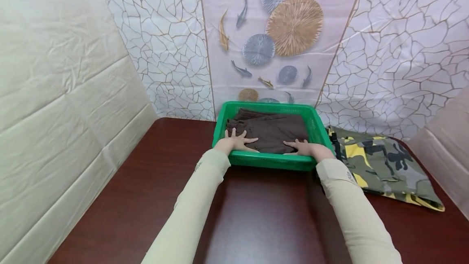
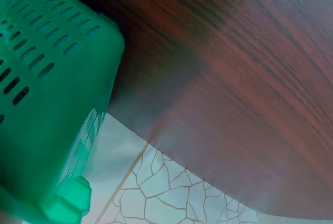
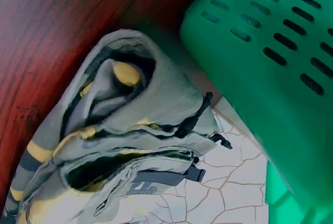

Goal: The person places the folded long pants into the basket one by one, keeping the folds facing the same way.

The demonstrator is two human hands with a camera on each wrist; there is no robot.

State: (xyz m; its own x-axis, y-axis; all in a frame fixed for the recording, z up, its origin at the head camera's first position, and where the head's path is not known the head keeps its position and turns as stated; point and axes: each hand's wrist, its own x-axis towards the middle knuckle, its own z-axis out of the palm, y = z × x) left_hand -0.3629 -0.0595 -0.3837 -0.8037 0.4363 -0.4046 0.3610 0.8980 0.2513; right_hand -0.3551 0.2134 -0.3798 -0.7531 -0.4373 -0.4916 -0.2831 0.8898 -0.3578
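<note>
A dark brown folded garment [image 1: 276, 129] lies inside a green plastic basket [image 1: 271, 161] at the back of the table. My left hand [image 1: 237, 141] reaches over the near left part of the rim, fingers spread on the cloth. Over the near right part comes my right hand [image 1: 303, 148], its fingers stretched out on the same garment. Neither hand shows in the wrist views. There the slotted wall of the basket [image 2: 62, 73] fills the left of the left wrist view, and the basket [image 3: 250, 68] also stands at the right of the right wrist view.
Right of the basket lies a folded camouflage garment [image 1: 388, 162] in grey, green and yellow, with black straps and cords. The dark red wooden table [image 1: 154, 199] runs back to a patterned wall covering [image 1: 172, 52]. Pale cloth [image 1: 66, 113] hangs along the left side.
</note>
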